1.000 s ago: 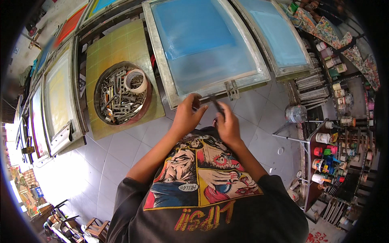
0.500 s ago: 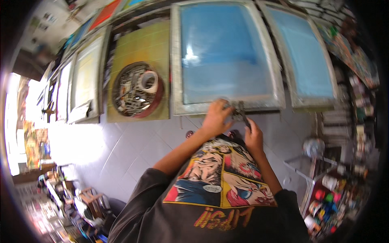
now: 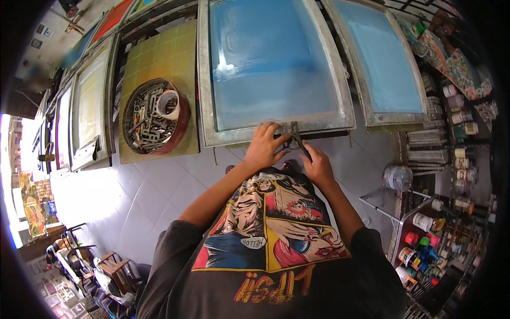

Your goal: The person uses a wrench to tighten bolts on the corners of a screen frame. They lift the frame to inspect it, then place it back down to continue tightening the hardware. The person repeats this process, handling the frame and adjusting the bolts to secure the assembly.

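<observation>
A framed printing screen (image 3: 276,80) with a blue mesh and a pale metal frame lies in front of me. My left hand (image 3: 264,146) is at the middle of its near edge, fingertips over the frame and thumb below, closing round a small metal bracket (image 3: 287,127). In my right hand (image 3: 319,164) is the dark handle of a hand tool (image 3: 305,150), gripped between thumb and fingers. The tool slants up to the bracket, where its head meets it; its exact kind is hard to make out. Part of the bracket is hidden by my fingers.
To the left, a round red tin (image 3: 178,130) of wrenches and metal parts, with a tape roll (image 3: 168,104), sits on a yellow-green board (image 3: 183,53). Another blue screen (image 3: 380,58) lies right. A metal rack (image 3: 393,217) stands lower right beside jars and bottles. Chairs (image 3: 114,271) stand lower left.
My view has shifted a little, so the whole scene sits further left and higher. Both hands stay at the same bracket on the screen's near edge, with the tool still in my right hand.
</observation>
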A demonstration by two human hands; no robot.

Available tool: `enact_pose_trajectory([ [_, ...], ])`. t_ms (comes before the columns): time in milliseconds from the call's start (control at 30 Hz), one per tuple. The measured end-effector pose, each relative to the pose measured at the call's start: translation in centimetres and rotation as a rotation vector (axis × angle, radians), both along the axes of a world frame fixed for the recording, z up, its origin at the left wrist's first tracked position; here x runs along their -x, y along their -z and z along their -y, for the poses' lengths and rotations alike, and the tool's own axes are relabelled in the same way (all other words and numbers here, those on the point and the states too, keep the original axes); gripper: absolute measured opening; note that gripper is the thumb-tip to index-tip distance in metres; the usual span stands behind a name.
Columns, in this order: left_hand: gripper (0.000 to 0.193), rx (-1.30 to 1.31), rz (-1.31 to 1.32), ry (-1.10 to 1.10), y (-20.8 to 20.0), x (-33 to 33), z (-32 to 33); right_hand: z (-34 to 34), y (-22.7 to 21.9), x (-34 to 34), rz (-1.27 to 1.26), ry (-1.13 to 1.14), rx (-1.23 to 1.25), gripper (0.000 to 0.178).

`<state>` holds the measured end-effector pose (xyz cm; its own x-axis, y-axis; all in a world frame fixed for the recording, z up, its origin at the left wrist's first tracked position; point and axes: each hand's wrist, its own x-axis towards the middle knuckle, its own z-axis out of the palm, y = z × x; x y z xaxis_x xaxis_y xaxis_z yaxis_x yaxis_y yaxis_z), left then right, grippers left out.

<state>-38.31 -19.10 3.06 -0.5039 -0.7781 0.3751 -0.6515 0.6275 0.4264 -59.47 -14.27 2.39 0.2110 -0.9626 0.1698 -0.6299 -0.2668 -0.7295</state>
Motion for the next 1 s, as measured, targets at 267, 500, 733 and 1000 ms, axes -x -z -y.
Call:
enact_pose_trajectory([
  [267, 0.04, -0.001, -0.004, 0.013, 0.1, -0.4, 0.2, 3.0, -2.7, 2.6, -0.172, -0.165, -0.078, 0.034],
  [500, 0.039, -0.035, -0.017, 0.011, 0.0, -0.8, 0.1, 11.9, -4.8, 3.9, -0.431, -0.509, -0.028, 0.023],
  [733, 0.053, -0.101, -0.094, -0.037, 0.4, -1.5, 0.2, 15.4, -7.6, 0.8, -0.587, -0.766, 0.105, 0.022],
  [1000, 0.058, -0.128, -0.118, -0.062, 0.4, -1.9, 0.2, 7.8, -7.0, 0.3, -0.189, -0.088, 0.062, 0.034],
])
